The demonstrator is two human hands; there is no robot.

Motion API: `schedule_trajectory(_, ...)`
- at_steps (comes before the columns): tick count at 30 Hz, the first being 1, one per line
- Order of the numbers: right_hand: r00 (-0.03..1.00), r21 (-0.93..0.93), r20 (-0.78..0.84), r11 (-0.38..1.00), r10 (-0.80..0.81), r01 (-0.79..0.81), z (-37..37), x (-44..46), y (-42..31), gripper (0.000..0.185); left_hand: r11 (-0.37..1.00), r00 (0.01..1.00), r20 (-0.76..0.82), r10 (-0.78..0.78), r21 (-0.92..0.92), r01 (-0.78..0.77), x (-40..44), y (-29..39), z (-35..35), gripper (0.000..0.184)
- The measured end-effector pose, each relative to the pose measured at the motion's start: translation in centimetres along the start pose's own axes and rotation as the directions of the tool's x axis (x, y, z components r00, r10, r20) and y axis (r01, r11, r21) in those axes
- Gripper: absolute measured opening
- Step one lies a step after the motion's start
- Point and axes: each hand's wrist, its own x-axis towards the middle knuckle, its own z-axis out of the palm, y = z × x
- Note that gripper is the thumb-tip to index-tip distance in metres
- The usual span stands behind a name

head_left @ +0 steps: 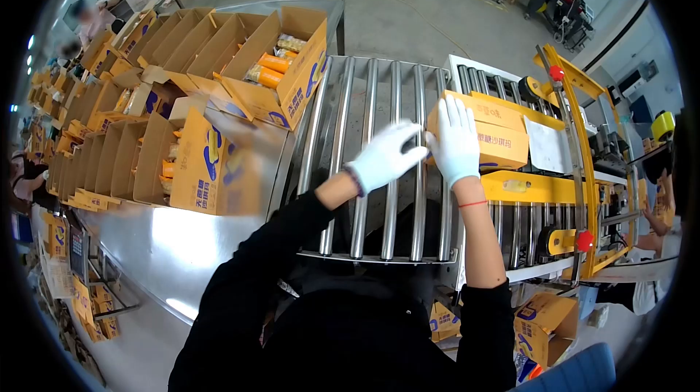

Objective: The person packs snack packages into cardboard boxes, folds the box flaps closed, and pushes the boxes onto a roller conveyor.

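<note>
A closed orange-yellow carton (503, 142) lies on the rollers at the mouth of a yellow-framed machine. My right hand (455, 142), in a white glove, rests flat against the near left end of this carton with its fingers stretched out. Left of it, my left hand (390, 155), also gloved in white, hovers over the roller conveyor (352, 202). Its thumb and fingers are apart and nothing is in them. Whether its fingertips touch the carton I cannot tell.
Several open cartons (297, 75) with wrapped orange packs stand on a metal table (197, 235) at left; one by its edge (219, 166) is blurred. The machine's yellow frame (589, 195) rises at right. An open carton (543, 326) sits below. Other people are at the sides.
</note>
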Motion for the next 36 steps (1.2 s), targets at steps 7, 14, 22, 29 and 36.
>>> schedule_trajectory(7, 0.991, -0.213, -0.068, 0.969, 0.113, -0.125, 0.4, -0.8, 2.2, 0.048, 0.448, 0.847, -0.477, -0.234, 0.720, 0.530, -0.7, -5.8, -17.8, 0.031)
schedule_trajectory(14, 0.983, 0.445, 0.033, 0.878, 0.181, -0.176, -1.0, -3.4, 3.5, 0.075, 0.761, 0.974, -0.225, 0.025, 0.636, 0.128, -8.7, -2.1, -16.5, 0.028)
schedule_trajectory(22, 0.925, 0.715, -0.072, 0.628, -0.372, 0.308, -2.4, -5.1, -6.6, 0.052, 0.985, 0.997, 0.077, 0.016, -0.175, -0.002, -10.6, 1.0, -16.8, 0.021)
schedule_trajectory(29, 0.961, 0.721, 0.034, 0.673, -0.273, 0.166, -3.2, -0.9, -5.8, 0.074, 0.887, 0.963, -0.203, 0.175, 0.457, -0.064, -6.6, -5.1, -11.9, 0.042)
schedule_trajectory(36, 0.948, 0.398, -0.009, 0.868, -0.319, 0.295, -7.8, -0.8, -9.0, 0.107, 0.781, 0.841, -0.211, -0.498, -0.530, 0.330, -9.1, -8.0, -11.3, 0.057)
